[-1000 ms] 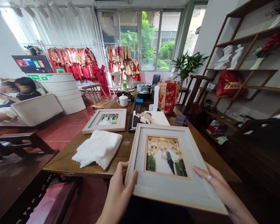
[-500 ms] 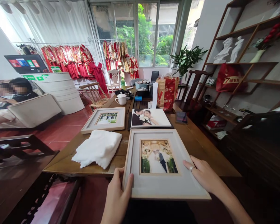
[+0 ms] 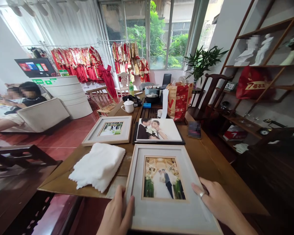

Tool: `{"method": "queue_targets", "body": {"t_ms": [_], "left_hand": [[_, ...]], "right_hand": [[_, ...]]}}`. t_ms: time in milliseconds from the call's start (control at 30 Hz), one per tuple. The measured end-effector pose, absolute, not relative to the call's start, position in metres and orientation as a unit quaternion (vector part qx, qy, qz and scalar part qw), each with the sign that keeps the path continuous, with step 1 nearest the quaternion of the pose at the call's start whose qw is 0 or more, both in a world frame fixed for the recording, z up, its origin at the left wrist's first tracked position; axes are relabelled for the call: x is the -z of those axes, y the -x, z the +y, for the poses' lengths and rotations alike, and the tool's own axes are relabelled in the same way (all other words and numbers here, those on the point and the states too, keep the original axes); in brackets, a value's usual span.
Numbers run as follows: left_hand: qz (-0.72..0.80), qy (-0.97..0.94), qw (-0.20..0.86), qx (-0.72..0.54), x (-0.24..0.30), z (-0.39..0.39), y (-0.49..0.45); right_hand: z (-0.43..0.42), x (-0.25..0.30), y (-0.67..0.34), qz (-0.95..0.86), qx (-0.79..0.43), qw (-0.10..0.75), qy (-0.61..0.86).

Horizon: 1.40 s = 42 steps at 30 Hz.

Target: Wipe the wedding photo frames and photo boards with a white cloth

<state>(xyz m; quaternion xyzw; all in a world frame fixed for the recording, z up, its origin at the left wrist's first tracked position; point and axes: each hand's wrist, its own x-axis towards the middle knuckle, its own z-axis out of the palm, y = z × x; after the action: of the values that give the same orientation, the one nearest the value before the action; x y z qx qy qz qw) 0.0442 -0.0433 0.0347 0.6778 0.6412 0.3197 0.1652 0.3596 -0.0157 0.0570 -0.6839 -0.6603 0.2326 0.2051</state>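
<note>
A light-wood picture frame (image 3: pixel 166 213) with a wide pale mat and a wedding photo lies face up between my hands, tilted over the table's near edge. My left hand (image 3: pixel 119 210) grips its left side, thumb on top. On the right side my right hand (image 3: pixel 214 199), with a ring on one finger, holds the edge. Left of the frame a folded white cloth (image 3: pixel 99 166) rests on the wooden table (image 3: pixel 210 163). Behind the cloth lies a second framed photo (image 3: pixel 110 129). Just beyond the held frame is a white-edged couple's portrait (image 3: pixel 159 130) on a dark board.
A white lidded teacup (image 3: pixel 128 106), a blue box (image 3: pixel 147 105) and a red-and-tan paper bag (image 3: pixel 180 101) stand farther back. A small dark block (image 3: pixel 194 129) sits right of the portrait. Wooden shelves (image 3: pixel 254 67) rise at the right; people sit on a sofa (image 3: pixel 42 112) at left.
The view has tipped and turned slightly left, so the table's things appear lower. Both hands still hold the frame, which now sits lower in view, its bottom edge partly out of sight.
</note>
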Motion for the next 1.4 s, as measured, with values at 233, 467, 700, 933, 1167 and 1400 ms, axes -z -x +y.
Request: {"method": "queue_targets", "body": {"t_ms": [233, 467, 700, 933, 1167, 1400], "left_hand": [[0.616, -0.749, 0.163, -0.183, -0.066, 0.002, -0.053], [0.633, -0.755, 0.148, -0.087, -0.062, 0.012, -0.048], [0.67, -0.721, 0.174, -0.048, -0.058, -0.006, -0.042], [0.688, -0.702, 0.167, -0.081, -0.049, -0.04, -0.046], [0.697, -0.689, 0.154, -0.126, -0.052, -0.07, -0.053], [0.69, -0.677, 0.173, -0.187, -0.045, -0.078, -0.057]], "right_hand": [[0.02, -0.065, -0.377, -0.653, -0.225, 0.219, 0.689], [0.028, -0.048, -0.372, -0.658, -0.175, 0.228, 0.696], [0.015, -0.028, -0.366, -0.665, -0.139, 0.183, 0.71], [0.035, -0.026, -0.365, -0.629, -0.231, 0.343, 0.659], [0.066, -0.015, -0.365, -0.54, -0.347, 0.529, 0.555], [0.068, 0.004, -0.372, -0.523, -0.317, 0.592, 0.524]]}}
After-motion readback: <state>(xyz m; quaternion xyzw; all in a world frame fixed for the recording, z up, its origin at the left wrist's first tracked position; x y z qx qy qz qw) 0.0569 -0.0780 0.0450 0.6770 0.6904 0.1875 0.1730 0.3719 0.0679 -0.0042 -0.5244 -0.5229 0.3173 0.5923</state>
